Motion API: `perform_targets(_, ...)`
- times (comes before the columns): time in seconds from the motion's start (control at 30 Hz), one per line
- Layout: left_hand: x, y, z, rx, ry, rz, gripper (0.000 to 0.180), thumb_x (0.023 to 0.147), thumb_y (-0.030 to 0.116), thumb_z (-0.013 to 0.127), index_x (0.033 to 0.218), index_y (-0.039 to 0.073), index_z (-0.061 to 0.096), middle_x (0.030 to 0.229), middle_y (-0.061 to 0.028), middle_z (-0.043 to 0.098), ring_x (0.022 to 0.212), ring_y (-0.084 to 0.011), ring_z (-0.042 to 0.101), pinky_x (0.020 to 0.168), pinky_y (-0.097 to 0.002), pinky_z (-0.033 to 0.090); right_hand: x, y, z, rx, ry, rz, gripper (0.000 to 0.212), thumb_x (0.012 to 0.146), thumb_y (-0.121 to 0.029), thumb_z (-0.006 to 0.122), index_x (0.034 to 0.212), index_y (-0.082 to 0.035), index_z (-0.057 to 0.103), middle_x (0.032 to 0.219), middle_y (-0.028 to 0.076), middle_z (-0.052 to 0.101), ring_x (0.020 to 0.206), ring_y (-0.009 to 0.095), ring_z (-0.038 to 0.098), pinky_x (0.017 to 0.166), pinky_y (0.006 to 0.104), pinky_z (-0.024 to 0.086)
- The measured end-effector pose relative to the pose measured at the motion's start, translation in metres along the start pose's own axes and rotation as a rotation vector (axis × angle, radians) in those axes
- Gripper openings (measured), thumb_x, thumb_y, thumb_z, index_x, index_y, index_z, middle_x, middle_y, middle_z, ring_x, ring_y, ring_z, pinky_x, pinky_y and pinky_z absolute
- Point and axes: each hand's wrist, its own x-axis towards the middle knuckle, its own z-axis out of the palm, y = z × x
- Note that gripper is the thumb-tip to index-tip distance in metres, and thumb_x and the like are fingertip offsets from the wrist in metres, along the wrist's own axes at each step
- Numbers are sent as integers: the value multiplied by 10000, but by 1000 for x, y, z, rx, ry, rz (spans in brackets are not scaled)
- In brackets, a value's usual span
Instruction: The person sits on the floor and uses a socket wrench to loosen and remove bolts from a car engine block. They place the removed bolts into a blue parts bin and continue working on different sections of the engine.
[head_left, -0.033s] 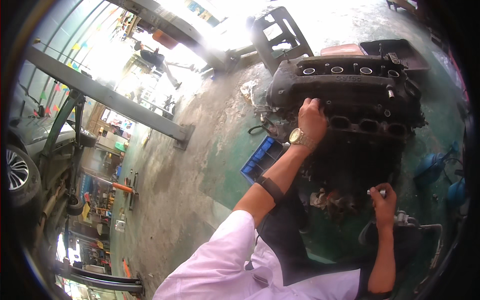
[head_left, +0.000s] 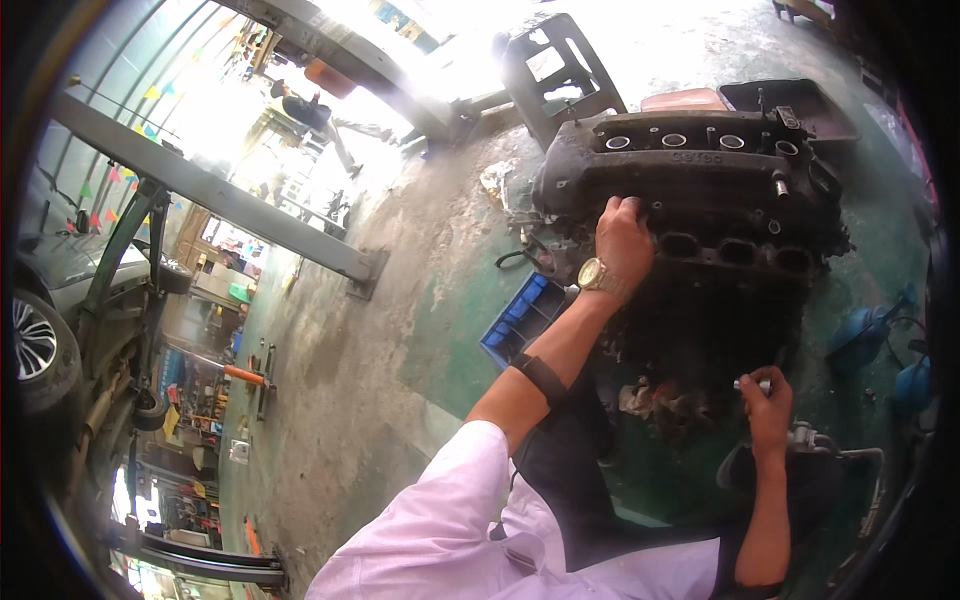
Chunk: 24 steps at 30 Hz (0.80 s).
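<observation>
A dark, oily engine [head_left: 690, 185] stands in front of me, its valve cover on top with round ringed holes along it. My left hand [head_left: 624, 240], a watch on its wrist, reaches to the cover's near edge. Its fingers are closed together there against the engine, and whatever they pinch is hidden. Lower and to the right, my right hand [head_left: 768, 412] is closed round a short silver metal cylinder [head_left: 752, 385] that looks like a socket. That hand is apart from the engine.
A blue divided parts tray [head_left: 520, 315] lies left of the engine. Crumpled rags [head_left: 650, 398] sit below it. A dark plastic stool [head_left: 560, 75] and a black bin [head_left: 790, 100] stand behind. Blue equipment [head_left: 868, 335] is at right. A lift post [head_left: 230, 200] and a car [head_left: 70, 290] are left.
</observation>
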Motion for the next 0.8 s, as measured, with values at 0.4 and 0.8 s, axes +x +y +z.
perform_targets(0.4, 2, 7, -7, 92, -58, -72, 162, 844, 115, 636, 894, -36, 608, 954, -248, 604, 884, -439, 593, 755, -497, 483, 0, -4, 0, -15, -18, 33, 154, 839, -162, 688, 830, -53, 579, 660, -27, 523, 559, 55, 446, 514, 232, 350)
perform_targets(0.8, 3, 5, -5, 60, 9, -81, 239, 822, 158, 669, 908, -60, 623, 913, -246, 620, 881, -437, 599, 782, -484, 479, 2, 0, 2, 3, -10, 8, 111, 846, -118, 682, 834, -72, 582, 649, -29, 540, 516, 30, 423, 461, 212, 301)
